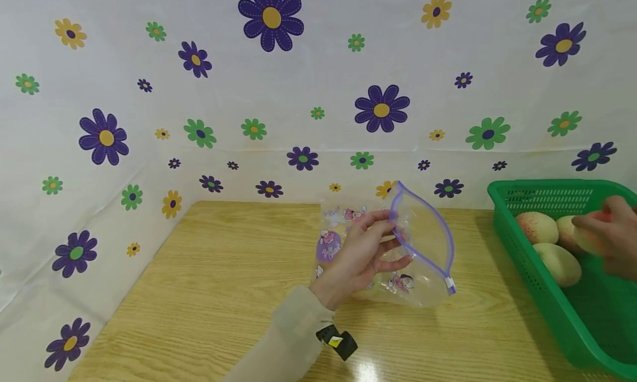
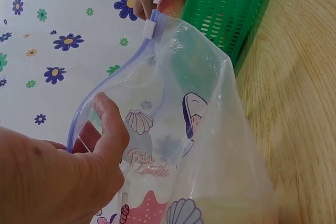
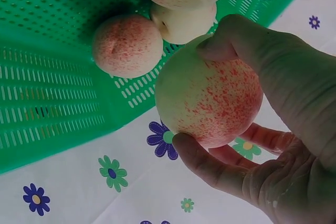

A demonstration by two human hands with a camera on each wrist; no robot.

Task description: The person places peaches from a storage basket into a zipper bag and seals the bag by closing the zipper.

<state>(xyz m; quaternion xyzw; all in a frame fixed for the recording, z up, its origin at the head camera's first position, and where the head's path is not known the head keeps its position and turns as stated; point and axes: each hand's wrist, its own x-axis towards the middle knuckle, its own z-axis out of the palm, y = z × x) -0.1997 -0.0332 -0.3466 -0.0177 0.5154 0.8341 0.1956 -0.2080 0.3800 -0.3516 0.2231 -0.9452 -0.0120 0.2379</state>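
A clear zip bag [image 1: 423, 285] with a purple zip rim and printed shells and cartoon figures lies on the table, its mouth gaping to the right. At that mouth my left hand [image 1: 355, 255] holds the bag by its rim, thumb and fingers curled at the edge. The white slider [image 2: 149, 29] sits at one end of the zip. Over the basket, my right hand [image 1: 614, 235] grips a pale peach with red speckles [image 3: 210, 98] between thumb and fingers. Several other peaches [image 1: 557, 264] lie in the basket below it.
The green perforated basket [image 1: 549, 310] stands at the right of the wooden table [image 1: 214, 293]. A white cloth with flower prints [image 1: 318, 67] hangs behind and at the left. A black strap [image 1: 338, 342] is on my left wrist.
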